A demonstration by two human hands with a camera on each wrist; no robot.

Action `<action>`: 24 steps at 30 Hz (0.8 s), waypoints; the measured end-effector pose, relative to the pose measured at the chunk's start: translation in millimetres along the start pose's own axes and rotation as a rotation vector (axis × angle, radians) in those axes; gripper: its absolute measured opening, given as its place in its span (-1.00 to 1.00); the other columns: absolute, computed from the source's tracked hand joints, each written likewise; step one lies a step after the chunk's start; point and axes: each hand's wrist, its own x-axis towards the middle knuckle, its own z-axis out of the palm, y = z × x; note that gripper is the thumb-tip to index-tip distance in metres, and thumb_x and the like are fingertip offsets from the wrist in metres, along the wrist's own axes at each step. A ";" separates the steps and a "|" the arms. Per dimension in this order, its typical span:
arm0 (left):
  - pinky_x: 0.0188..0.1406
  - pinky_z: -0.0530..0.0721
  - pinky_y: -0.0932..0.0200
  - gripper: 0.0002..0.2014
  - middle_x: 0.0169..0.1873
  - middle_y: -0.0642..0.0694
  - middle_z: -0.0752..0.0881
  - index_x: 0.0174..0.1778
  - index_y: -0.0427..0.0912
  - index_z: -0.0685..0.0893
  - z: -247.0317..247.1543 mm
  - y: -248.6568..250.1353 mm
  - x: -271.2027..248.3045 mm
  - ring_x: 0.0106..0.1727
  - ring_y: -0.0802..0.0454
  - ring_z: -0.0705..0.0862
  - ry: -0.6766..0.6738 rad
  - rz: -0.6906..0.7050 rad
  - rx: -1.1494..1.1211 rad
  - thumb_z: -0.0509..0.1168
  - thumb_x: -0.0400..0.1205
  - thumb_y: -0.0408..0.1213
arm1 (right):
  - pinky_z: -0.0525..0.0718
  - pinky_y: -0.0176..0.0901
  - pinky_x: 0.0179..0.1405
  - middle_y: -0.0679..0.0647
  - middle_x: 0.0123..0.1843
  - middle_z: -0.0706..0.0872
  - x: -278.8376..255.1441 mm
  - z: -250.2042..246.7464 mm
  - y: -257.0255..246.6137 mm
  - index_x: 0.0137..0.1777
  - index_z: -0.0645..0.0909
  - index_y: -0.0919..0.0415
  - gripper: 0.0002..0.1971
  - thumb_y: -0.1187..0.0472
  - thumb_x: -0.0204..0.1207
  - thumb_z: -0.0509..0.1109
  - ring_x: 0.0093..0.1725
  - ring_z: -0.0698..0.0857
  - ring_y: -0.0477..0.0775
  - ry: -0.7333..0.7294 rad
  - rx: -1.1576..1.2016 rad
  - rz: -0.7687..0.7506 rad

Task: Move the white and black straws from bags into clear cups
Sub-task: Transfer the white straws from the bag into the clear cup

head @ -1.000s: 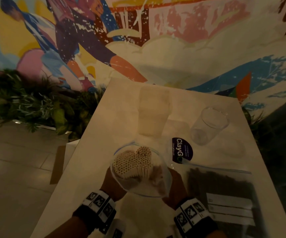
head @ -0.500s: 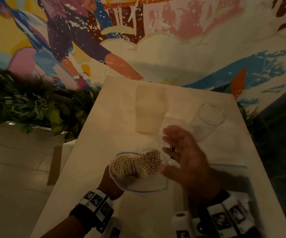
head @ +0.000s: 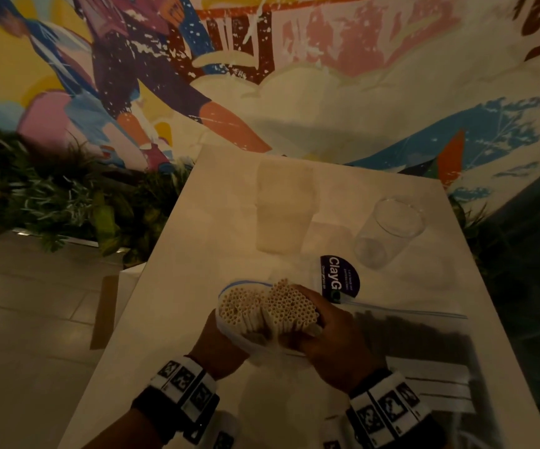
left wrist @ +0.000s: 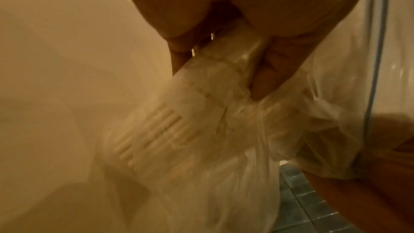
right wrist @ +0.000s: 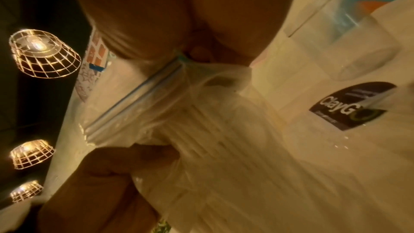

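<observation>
STEP: extracting white straws [head: 271,306] from bag [head: 262,343], nearer than clear cup [head: 388,233] | LEFT: left hand [head: 220,348] grips bag | RIGHT: right hand [head: 333,338] clasps straw bundle | NEXT: lift bundle clear, carry to cup.

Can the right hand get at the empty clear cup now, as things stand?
Probably not at once: the right hand grips the white straws in the bag. The clear cup stands beyond it, with bare table between them.

Black straws [head: 424,338] dim inside bag, lower bag [head: 440,393] cut by frame edge.
</observation>
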 end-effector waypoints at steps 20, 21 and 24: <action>0.18 0.68 0.19 -0.23 0.19 0.29 0.61 0.25 0.29 0.48 -5.6 7.2 5.0 0.21 0.28 0.63 0.020 0.542 0.029 0.62 0.11 0.15 | 0.46 -0.66 -0.28 -0.53 -0.22 0.67 -2.3 3.9 22.2 -0.18 0.47 -0.24 -0.70 0.18 0.43 0.52 -0.21 0.60 -0.54 0.086 -0.101 -0.054; 0.15 0.67 0.28 -0.26 0.18 0.31 0.61 0.22 0.30 0.48 -4.9 6.4 3.7 0.19 0.32 0.63 0.042 0.552 0.033 0.60 0.13 0.17 | 0.47 -0.68 -0.20 -0.57 -0.14 0.67 -3.0 4.7 23.5 -0.14 0.54 -0.21 -0.75 0.19 0.44 0.49 -0.13 0.62 -0.55 0.095 -0.063 -0.059; 0.00 0.63 0.46 -0.32 0.12 0.34 0.62 0.17 0.28 0.49 -3.3 4.5 1.0 0.12 0.34 0.65 0.097 0.550 0.012 0.58 0.14 0.12 | 0.55 -0.58 0.04 -0.33 0.10 0.73 -3.6 7.3 28.6 0.17 0.63 -0.07 -0.72 0.21 0.49 0.46 0.11 0.66 -0.37 0.127 -0.006 -0.077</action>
